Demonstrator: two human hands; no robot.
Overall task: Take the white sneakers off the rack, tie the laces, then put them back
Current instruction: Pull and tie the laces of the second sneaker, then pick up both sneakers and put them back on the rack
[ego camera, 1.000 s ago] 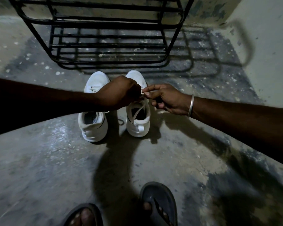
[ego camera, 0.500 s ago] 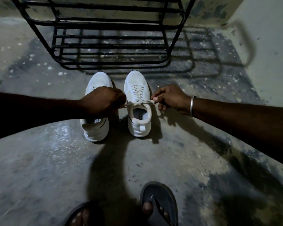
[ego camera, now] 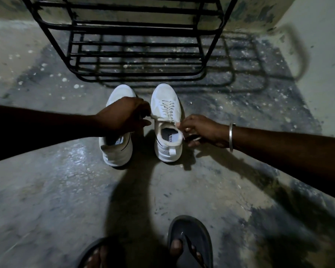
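Two white sneakers stand side by side on the concrete floor, toes toward the rack. The right sneaker (ego camera: 167, 120) shows its laces (ego camera: 166, 110) threaded up the front. My left hand (ego camera: 124, 117) hovers over the left sneaker (ego camera: 117, 149), hiding its middle, fingers pinched on a lace end at the right sneaker's left side. My right hand (ego camera: 199, 130), with a metal bangle on the wrist, pinches the other lace end by the right sneaker's collar. The black metal rack (ego camera: 135, 45) stands just beyond, its shelves bare.
My two feet in dark sandals (ego camera: 190, 242) are at the bottom edge. A pale wall (ego camera: 321, 55) rises at the right, and the rack's shadow falls on the floor beside it. The concrete floor (ego camera: 46, 190) is stained and speckled.
My hands met above the right sneaker's tongue, then pulled apart to either side with the lace ends. Now both sit lower and the right hand is beside the collar.
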